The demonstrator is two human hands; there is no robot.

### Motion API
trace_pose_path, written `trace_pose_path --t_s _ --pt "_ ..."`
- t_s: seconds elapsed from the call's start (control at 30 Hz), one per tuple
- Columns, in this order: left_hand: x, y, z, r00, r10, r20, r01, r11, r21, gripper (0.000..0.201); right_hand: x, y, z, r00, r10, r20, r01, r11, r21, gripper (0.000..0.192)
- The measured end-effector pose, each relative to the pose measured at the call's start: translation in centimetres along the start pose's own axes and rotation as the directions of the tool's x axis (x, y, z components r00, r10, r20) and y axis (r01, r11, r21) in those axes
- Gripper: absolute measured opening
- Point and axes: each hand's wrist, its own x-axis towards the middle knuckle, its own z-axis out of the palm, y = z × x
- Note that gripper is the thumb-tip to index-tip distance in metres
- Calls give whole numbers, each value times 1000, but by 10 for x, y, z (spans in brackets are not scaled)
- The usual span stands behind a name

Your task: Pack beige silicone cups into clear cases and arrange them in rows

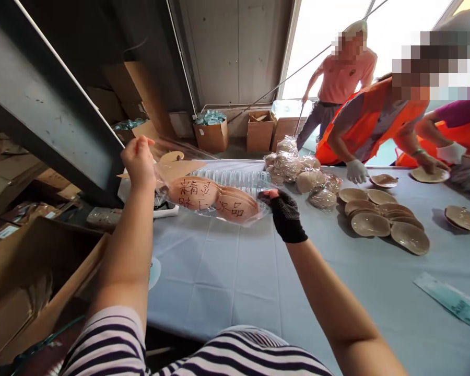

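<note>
A clear plastic bag (209, 209) is stretched between my two hands above the table. Inside it lie stacked beige bra cups (235, 201), with dark handwritten characters showing across them. My left hand (138, 156), bare, is closed on the bag's gathered left end and raised higher than the other. In a black fingerless glove, my right hand (285, 213) pinches the right edge of the bag. Behind the bag stands a row of clear plastic shells (235, 177). A piece of cardboard (176, 169) shows just behind its left end.
Wrapped bra cups (288, 162) are heaped at the table's far side. Loose cups (379, 222) lie to the right, by a co-worker's gloved hand (356, 171). A teal printed packet (452, 303) rests near right. An open carton (43, 277) stands at left; several boxes line the wall.
</note>
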Motion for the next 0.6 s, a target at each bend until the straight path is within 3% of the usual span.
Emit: trace_pose_path --t_s 0.07,0.13,0.2,0.3,0.37,0.4,0.53,0.6 --pt "-19 -15 -2 979 -202 -35 197 974 -113 32 7 -12 -12 1000 -6 7 6 1000 -21 34" --pt "-44 -34 0 927 -376 8 370 909 -192 32 17 -11 -26 1000 27 -2 -27 999 -39 35" --pt "-71 -58 5 847 -527 68 529 821 -216 33 28 3 -41 992 122 -17 -123 992 -36 42" --pt "-112 -98 15 680 -730 60 728 664 -172 31 40 42 -69 943 327 -66 -331 942 -61 51" --pt "-139 -123 21 593 -804 50 801 581 -146 28 39 70 -90 905 406 -128 -419 902 -103 52" --pt "-154 -134 22 571 -818 63 817 559 -141 27 36 84 -101 897 412 -159 -433 891 -135 51" --pt "-230 -166 6 546 -823 154 837 541 -76 26 -3 129 -146 881 420 -218 -471 826 -309 49" --pt "-275 -174 -13 503 -852 146 858 513 33 26 -33 149 -165 822 522 -228 -569 763 -306 46"
